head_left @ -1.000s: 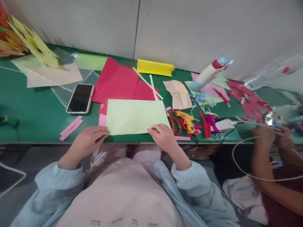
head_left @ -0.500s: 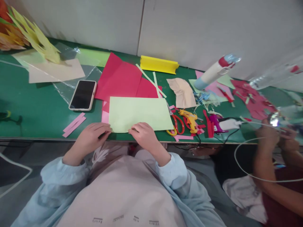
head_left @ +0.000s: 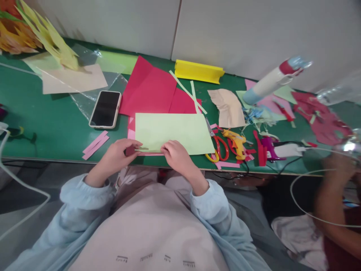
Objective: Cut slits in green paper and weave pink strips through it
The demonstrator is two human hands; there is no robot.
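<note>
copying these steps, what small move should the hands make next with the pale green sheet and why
Probably slide the right hand rightward along the near edge of the pale green sheet, turning it up: that edge looks raised between the left hand and the right, while the stretch beyond the right hand appears flat.

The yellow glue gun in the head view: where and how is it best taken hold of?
Probably by its handle, with the right hand coming from the person's side: the yellow glue gun lies flat with that handle pointing toward the person. The right hand would first need to leave the pale green paper.
</note>
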